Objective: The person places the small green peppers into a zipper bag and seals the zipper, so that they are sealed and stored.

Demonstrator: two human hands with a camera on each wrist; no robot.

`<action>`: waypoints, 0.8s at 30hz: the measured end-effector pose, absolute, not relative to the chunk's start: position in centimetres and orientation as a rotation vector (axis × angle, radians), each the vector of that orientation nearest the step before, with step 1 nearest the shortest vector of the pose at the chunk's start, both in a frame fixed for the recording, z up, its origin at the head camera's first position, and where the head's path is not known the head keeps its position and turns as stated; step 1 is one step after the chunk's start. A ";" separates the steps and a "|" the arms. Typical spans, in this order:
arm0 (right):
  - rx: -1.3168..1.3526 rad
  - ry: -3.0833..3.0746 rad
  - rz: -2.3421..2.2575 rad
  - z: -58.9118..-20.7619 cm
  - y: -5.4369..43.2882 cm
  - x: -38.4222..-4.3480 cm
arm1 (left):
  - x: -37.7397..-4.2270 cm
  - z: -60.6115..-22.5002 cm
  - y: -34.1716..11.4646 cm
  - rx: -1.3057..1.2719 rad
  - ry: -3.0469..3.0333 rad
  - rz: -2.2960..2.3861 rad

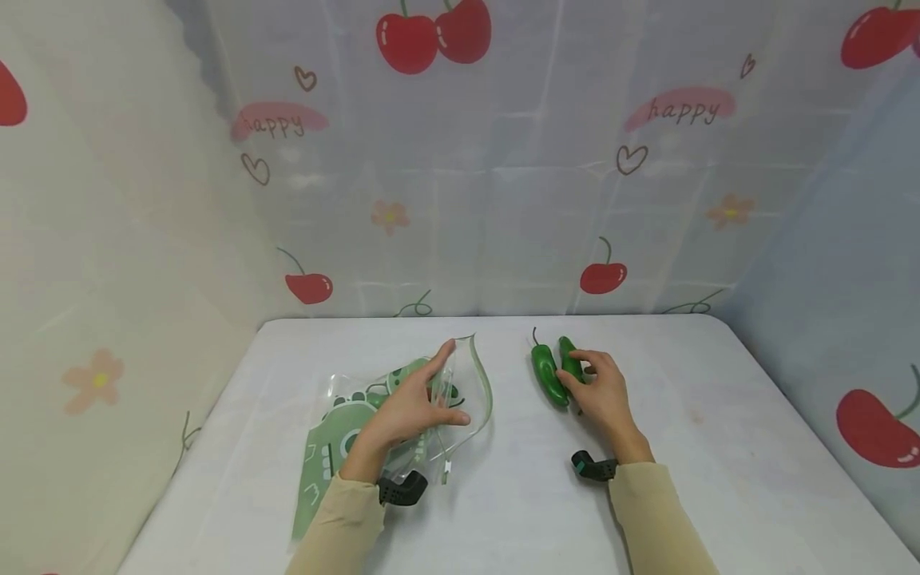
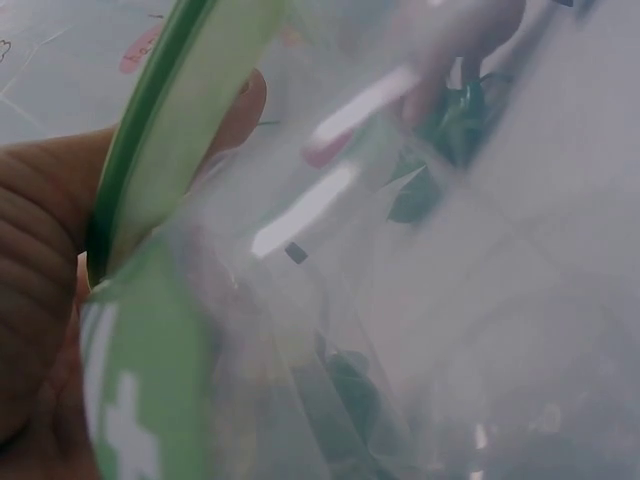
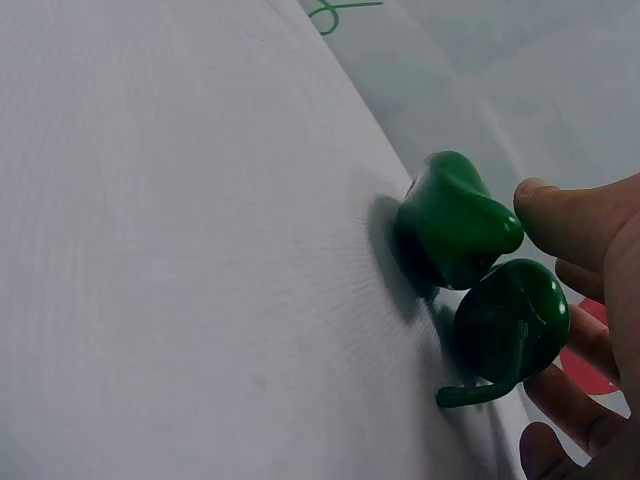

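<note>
My left hand [image 1: 412,414] is spread at the bag's [image 1: 348,419] mouth. My right hand [image 1: 605,398] curls at the right pepper [image 1: 572,368], grip unclear; I should pinch mid-body.

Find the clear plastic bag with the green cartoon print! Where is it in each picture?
Head view: the clear plastic bag with green cartoon print lies left of middle, at the left hand.
Left wrist view: it fills most of the picture.
Right wrist view: not there.
Shared landmark: the right hand, right of middle, blurry at top right, and at the right edge, in turn.
</note>
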State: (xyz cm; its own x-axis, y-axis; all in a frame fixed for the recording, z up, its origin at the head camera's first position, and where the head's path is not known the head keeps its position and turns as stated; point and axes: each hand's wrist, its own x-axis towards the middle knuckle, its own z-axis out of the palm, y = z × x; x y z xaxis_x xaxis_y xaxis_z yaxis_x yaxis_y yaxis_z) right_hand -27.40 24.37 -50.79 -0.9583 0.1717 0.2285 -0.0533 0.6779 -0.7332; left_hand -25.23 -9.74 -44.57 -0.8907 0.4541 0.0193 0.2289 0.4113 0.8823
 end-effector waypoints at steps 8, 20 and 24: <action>-0.141 -2.618 1.173 -51.4 24.5 -27.4 | -25.2 -44.7 -9.6 0.589 2.472 1.454; -0.189 -2.620 1.166 -51.8 24.9 -27.4 | -25.1 -44.7 -9.6 0.585 2.471 1.463; -0.193 -2.637 1.167 -51.7 24.9 -27.4 | -25.1 -44.5 -9.6 0.577 2.463 1.461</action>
